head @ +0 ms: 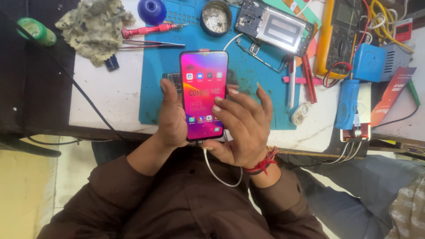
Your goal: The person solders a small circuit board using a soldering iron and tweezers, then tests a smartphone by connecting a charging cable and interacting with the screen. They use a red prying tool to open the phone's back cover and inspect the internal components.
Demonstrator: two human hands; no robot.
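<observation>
- The white worktop (110, 95) spans the upper view; on it lies a blue rubber repair mat (248, 88).
- At the mat's 1 o'clock stands a yellow-cased multimeter (338, 33); at 12 o'clock lies an opened phone frame with a pale shiny panel (276, 27).
- At 10 o'clock a crumpled grey rag (95, 26) rests on the worktop, a red-handled screwdriver (148, 30) just beside it.
- The lit smartphone with a pink-purple screen (204, 93) is upright over the mat's centre, a white cable (217, 175) running from its 6 o'clock end.
- The left hand (171, 117) clasps the phone's left edge, fingers curled behind.
- The right hand (243, 126) supports the lower right corner, fingers spread loosely, fingertips on the screen edge.
</observation>
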